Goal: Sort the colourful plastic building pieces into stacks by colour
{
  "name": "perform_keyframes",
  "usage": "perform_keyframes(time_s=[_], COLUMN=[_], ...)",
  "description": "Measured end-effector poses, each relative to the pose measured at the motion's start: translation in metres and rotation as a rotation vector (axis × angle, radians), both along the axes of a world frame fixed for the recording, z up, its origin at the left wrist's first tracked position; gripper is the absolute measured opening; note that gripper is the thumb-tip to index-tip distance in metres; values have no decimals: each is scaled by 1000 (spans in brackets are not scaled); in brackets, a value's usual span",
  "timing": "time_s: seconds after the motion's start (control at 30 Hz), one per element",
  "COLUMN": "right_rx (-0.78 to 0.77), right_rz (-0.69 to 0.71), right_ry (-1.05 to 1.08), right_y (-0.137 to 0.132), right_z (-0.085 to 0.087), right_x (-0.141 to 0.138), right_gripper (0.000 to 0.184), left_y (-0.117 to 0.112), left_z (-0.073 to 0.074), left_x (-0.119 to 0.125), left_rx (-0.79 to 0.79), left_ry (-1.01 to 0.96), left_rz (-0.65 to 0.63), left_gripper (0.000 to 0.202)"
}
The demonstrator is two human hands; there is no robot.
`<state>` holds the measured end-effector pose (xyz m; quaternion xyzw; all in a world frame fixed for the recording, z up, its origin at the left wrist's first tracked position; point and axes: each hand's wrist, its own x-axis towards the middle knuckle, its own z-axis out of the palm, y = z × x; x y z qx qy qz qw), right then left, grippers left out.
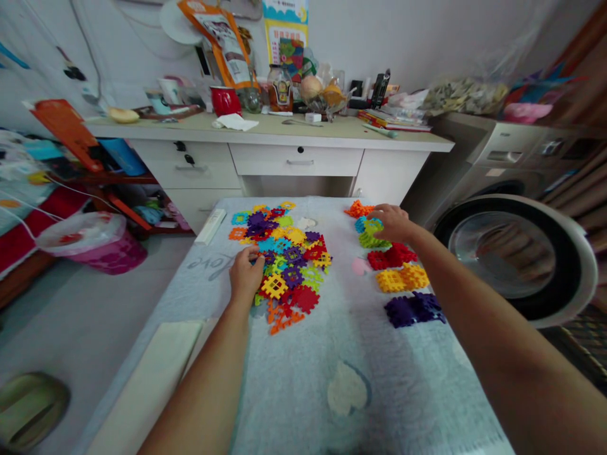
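A mixed heap of colourful plastic interlocking tiles (284,253) lies on a pale blue cloth (332,354) covering a table. My left hand (245,273) rests at the heap's left edge, fingers curled on a tile I cannot make out. To the right stand sorted piles: orange (358,208), blue and green (370,232), red (392,256), yellow-orange (402,278), purple (413,309). My right hand (392,222) lies over the blue and green pile, fingers bent down onto a tile.
A white desk (294,136) crowded with jars, a red mug and papers stands behind the table. A washing machine with its round door (516,256) open sits at the right. A pink bin (95,243) lined with a bag is on the floor at left.
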<state>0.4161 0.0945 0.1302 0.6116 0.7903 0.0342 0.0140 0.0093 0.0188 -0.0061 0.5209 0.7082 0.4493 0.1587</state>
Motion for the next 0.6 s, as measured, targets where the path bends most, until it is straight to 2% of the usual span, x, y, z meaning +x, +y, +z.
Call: perform_keyframes(time_s=[0.1, 0.2, 0.43, 0.6], right_rx=[-21, -48, -82, -82], right_rz=[-18, -26, 2, -64], right_ry=[-33, -46, -68, -67], right_y=[11, 16, 20, 12], right_z=[-4, -9, -14, -6], right_x=[21, 28, 26, 20], right_gripper=[54, 56, 58, 62], left_y=[0, 1, 1, 0], left_z=[0, -2, -3, -1], left_x=[0, -1, -1, -1], left_rx=[0, 12, 10, -2], left_ry=[-4, -4, -15, -16], left_rz=[-3, -4, -2, -5], left_gripper=[25, 25, 26, 27])
